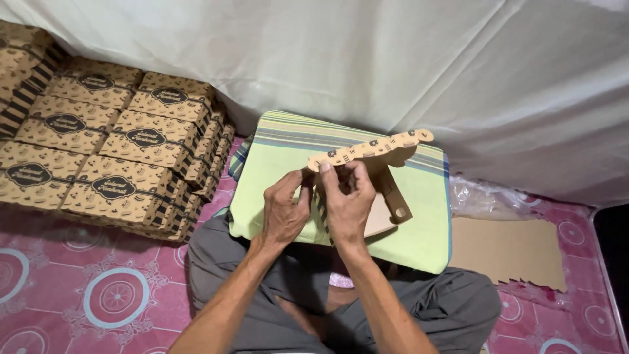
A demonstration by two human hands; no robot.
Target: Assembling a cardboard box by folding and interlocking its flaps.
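Both hands working a flat cardboard box blank above a striped cushion.

The left hand [286,211] and right hand [347,203] pinch the cardboard blank [367,177] near its upper edge, fingers [339,177] closed on the card. Its scalloped printed strip [377,145] extends up and to the right, beyond the fingertips; the plain panel hangs below and right of them, over the striped cushion [419,196]. Possible faults, as a judgement: a crooked crease if the thumbs press off the score line, or a torn tab, since the thin strip is unsupported past the grip. Folded boxes [118,154] are stacked well to the left; flat blanks [511,252] lie to the right.
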